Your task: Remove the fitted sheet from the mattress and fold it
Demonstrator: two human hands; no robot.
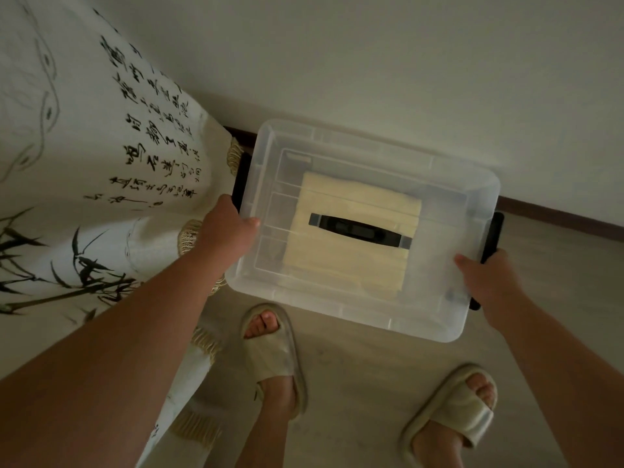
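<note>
The folded sheet (pixel 354 231) lies inside the lidded box (pixel 364 228), which sits by the wall (pixel 371 62). A hanging cloth (pixel 84 163) is to its left, and two slippered feet (pixel 277 359) stand on the floor (pixel 354 383) before it.

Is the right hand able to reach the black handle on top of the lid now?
Probably yes: the right hand grips the box's right edge, and nothing lies across the lid between it and the handle.

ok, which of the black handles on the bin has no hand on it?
The centre lid handle, lying over the folded yellow sheet. The left hand and right hand take the side handles.
</note>
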